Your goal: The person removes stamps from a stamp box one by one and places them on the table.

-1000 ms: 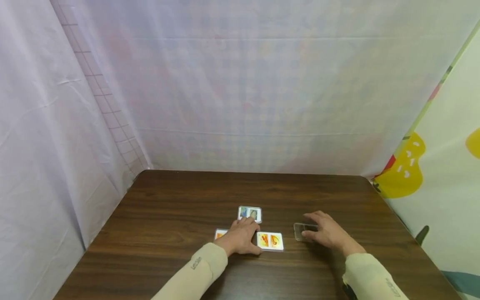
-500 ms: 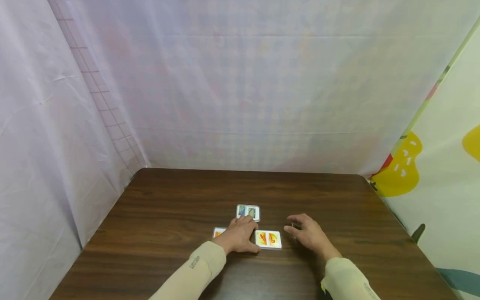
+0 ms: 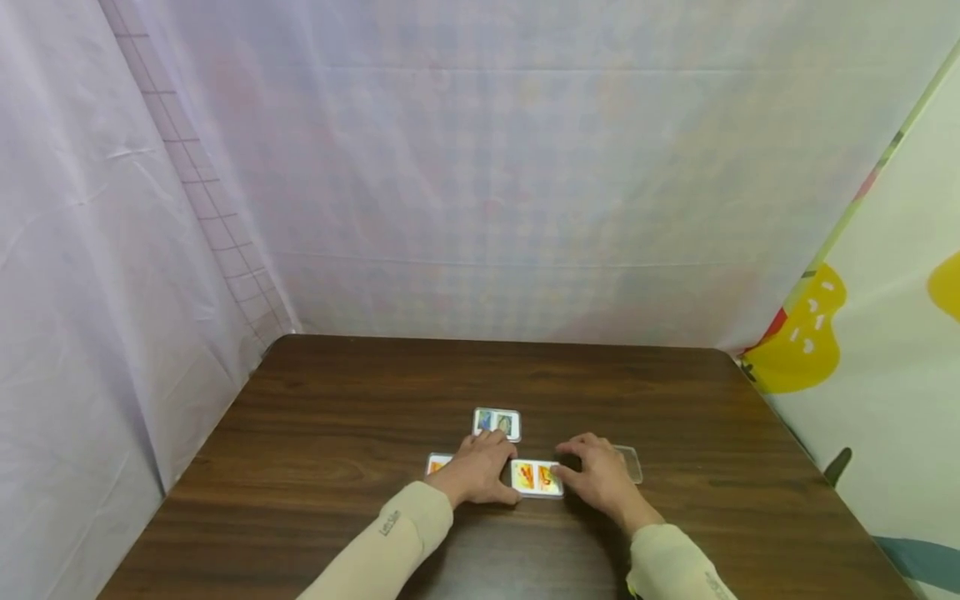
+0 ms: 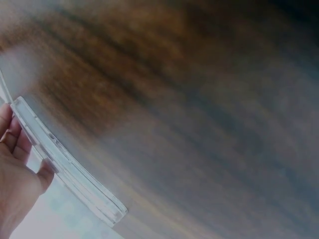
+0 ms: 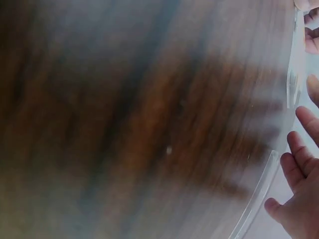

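A flat clear card case (image 3: 528,478) with two orange-and-yellow pictures lies on the table between the hands. My left hand (image 3: 480,471) holds its left end, the thumb along the near edge; in the left wrist view, thumb and fingers meet the case's transparent side (image 4: 70,164). At the right end is my right hand (image 3: 596,475), thumb near the case and fingers spread. Partly behind that hand lies a clear plastic cover (image 3: 632,464), its edge also visible in the right wrist view. Beyond the left fingertips sits another card case (image 3: 497,423) with blue-green pictures.
A third card case (image 3: 437,463) lies left of the left hand, mostly covered by it. The dark wooden table (image 3: 360,400) has a white curtain (image 3: 480,208) along its back, with more hanging fabric at both sides.
My right hand has moved left from the clear cover to the right end of the orange-picture case, leaving the cover on the table. The left hand has stayed in place.
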Available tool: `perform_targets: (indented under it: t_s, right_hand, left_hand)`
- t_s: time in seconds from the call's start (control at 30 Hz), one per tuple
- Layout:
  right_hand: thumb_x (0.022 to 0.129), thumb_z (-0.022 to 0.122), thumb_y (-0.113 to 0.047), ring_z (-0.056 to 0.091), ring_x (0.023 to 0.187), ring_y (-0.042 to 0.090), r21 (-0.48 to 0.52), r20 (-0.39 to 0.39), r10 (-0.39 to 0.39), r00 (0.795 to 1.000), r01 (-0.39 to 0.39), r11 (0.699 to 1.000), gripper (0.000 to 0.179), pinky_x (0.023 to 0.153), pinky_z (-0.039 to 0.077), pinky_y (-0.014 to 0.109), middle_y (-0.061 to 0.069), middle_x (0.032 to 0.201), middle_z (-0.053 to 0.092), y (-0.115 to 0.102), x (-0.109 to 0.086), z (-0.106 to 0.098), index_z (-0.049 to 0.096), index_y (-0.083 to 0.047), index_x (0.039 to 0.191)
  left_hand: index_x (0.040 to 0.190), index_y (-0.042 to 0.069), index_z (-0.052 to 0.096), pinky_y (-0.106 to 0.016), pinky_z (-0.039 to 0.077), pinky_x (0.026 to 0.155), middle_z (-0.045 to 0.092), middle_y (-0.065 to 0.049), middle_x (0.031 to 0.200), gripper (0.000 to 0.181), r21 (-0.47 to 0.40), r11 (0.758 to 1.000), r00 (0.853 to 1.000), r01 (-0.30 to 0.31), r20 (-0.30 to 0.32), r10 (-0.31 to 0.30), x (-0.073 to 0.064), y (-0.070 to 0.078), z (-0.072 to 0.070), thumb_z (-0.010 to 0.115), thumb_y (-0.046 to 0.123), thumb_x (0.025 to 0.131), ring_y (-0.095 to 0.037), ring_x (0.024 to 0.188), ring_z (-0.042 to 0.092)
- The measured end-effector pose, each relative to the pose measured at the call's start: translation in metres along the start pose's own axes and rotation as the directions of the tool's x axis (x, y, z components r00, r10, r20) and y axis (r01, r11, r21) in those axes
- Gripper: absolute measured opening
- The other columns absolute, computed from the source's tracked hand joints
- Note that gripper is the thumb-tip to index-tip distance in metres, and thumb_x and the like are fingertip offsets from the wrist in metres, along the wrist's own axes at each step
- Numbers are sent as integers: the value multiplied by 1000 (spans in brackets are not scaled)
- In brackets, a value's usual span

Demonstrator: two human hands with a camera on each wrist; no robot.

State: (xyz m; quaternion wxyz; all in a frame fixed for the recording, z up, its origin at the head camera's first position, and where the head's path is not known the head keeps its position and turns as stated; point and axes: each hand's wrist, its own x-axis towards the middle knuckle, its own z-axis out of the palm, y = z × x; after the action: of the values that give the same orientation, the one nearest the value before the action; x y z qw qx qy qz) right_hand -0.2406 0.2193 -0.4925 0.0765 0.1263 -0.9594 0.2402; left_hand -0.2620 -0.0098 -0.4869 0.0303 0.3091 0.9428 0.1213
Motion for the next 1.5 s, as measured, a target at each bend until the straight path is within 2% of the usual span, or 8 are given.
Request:
perform_targets:
  t_s: [0.3, 0.73, 1.2, 1.5]
  right_hand:
    - [85, 77, -30, 52, 115, 39, -97, 56, 29, 998, -24, 995, 25, 97, 32, 68, 12, 119, 61, -2, -1, 1, 73, -15, 105]
    - [87, 74, -30, 51, 114, 38, -127, 12, 28, 1000, -26, 992, 16, 93, 33, 66, 11, 117, 61, -5, 0, 2, 74, -16, 97]
    - [86, 74, -26, 52, 112, 38, -82, -17, 60, 998, -61, 995, 9, 90, 34, 62, 11, 114, 63, -6, 3, 4, 74, -18, 90]
    - [85, 75, -22, 54, 111, 40, 0, -24, 87, 996, -87, 996, 6, 90, 35, 63, 11, 112, 64, -7, 7, 4, 73, -17, 86]
  left_hand:
    - [117, 17, 63, -41, 37, 102, 51, 7, 111, 56, -4, 1000, 1000, 5, 9, -5, 1, 0, 1, 78, 49, 74, -14, 108, 48]
    - [116, 18, 63, -41, 38, 102, 50, 8, 109, 55, -2, 1000, 1000, 9, 9, -9, 1, 0, 2, 79, 50, 74, -13, 107, 47]
    - [116, 18, 63, -39, 38, 101, 50, 8, 108, 54, 2, 1000, 1000, -2, 14, 1, 0, 0, -1, 78, 50, 75, -12, 106, 47]
    - [115, 18, 63, -39, 39, 100, 50, 8, 108, 54, 7, 1000, 1000, -9, 15, 9, -1, 0, -3, 79, 50, 75, -12, 105, 47]
